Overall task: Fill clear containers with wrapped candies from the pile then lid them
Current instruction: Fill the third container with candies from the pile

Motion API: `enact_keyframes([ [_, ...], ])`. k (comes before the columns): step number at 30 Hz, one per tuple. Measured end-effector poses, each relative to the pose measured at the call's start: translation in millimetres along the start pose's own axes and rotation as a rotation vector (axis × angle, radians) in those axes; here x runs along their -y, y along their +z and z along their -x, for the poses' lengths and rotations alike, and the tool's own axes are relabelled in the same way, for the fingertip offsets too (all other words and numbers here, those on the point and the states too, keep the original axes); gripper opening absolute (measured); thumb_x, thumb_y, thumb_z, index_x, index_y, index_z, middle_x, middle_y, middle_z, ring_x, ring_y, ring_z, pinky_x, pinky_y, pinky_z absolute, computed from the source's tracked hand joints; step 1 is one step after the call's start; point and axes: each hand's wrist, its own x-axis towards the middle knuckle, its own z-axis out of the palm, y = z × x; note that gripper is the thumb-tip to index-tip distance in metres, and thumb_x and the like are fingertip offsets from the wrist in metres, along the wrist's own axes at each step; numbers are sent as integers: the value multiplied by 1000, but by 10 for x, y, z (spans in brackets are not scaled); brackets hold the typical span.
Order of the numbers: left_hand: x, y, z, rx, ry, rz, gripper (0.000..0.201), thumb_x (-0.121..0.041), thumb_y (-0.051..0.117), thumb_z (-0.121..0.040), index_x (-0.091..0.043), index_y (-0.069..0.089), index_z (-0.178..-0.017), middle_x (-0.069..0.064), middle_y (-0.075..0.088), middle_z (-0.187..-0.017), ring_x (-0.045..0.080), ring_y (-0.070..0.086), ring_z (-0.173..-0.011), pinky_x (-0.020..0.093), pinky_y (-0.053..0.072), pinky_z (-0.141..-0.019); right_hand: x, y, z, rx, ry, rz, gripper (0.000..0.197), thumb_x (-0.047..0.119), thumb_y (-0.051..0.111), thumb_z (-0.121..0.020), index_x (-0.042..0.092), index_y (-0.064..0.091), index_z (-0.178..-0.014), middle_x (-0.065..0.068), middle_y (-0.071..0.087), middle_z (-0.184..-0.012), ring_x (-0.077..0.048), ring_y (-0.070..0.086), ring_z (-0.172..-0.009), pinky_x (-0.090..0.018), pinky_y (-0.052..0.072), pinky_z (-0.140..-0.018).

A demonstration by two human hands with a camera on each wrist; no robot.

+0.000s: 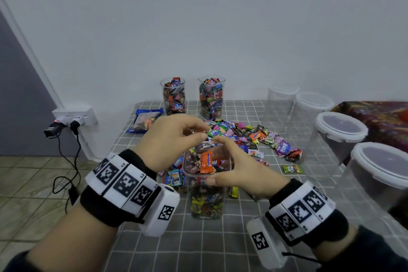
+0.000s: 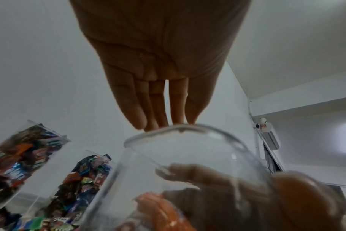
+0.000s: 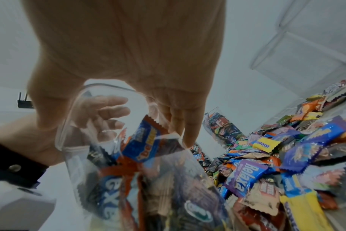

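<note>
We see the right hand (image 1: 234, 170) wrapped around the rim of the candy-filled clear container (image 1: 206, 185) at table centre, an orange candy (image 1: 207, 162) on top, while the left hand (image 1: 170, 139) hovers at its ten o'clock with relaxed fingers holding nothing, the candy pile (image 1: 249, 137) at one o'clock.

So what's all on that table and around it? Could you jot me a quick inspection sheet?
Surface: table under a grey grid cloth.
Job's things: near container full of candies, no lid; two filled containers at the back, unlidded; candy pile; four lidded containers on the right, apparently empty.
Clutter: blue packet.
Hands: right hand grips the near container's rim; left hand over its mouth, fingers loosely curled.
Cables: black leads from a wall socket.
Surroundings: white wall, tiled floor, patterned cloth.
</note>
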Motion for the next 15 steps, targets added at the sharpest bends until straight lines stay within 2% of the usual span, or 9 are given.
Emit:
enact_keyframes([
  [1,23,-1,-6,-34,-13,14,14,-26,65,-86,-35,69,-96,-18,66,-90,-6,59,-83,7,42,-72,-10,2,-4,-3,-4,17,101,45,80,-55,34,25,-138,6,54,-123,-8,57,-113,-34,47,-99],
  [3,75,-5,-14,-82,-51,41,14,-27,64,-86,-40,64,-91,-21,64,-87,-7,58,-82,6,40,-71,-13,-1,6,-4,-27,64,101,59,71,-55,38,22,-140,14,47,-127,-4,50,-119,-35,43,-104],
  [5,150,-3,-22,-114,-103,35,13,-28,63,-88,-40,63,-92,-24,61,-84,-4,57,-80,14,43,-74,-16,-15,17,-56,-45,92,97,72,56,-61,38,19,-144,17,39,-135,-3,40,-128,-34,35,-109],
  [7,239,4,-36,-135,-180,2,10,-29,62,-89,-33,66,-97,-22,61,-85,-1,56,-80,24,46,-77,-42,-83,0,-180,-28,98,92,77,44,-70,33,19,-147,11,36,-140,-8,37,-131,-37,32,-110],
  [8,294,8,-42,-155,-226,-18,11,-31,61,-89,-30,68,-98,-19,62,-87,3,57,-83,28,47,-81,-70,-138,-24,-252,-14,120,87,75,45,-78,29,21,-148,6,37,-141,-12,38,-132,-38,32,-110],
  [11,474,31,-53,-176,-370,-76,16,-38,59,-89,-29,69,-98,-8,66,-97,12,59,-95,33,47,-88,-202,-359,-130,-384,79,316,69,48,53,-91,16,27,-147,-5,37,-145,-22,38,-133,-43,32,-110],
  [13,585,68,-71,-108,-444,-141,21,-42,58,-89,-28,67,-101,-6,65,-101,15,58,-98,30,45,-85,-309,-489,-184,-358,214,490,70,43,54,-92,13,24,-148,-9,31,-150,-24,33,-136,-39,30,-110],
  [15,718,137,-107,8,-547,-189,35,-47,57,-88,-25,63,-114,-1,63,-113,18,58,-103,31,44,-87,-404,-562,-232,-305,344,600,76,47,53,-91,12,19,-149,-11,28,-152,-25,31,-137,-38,30,-108],
])
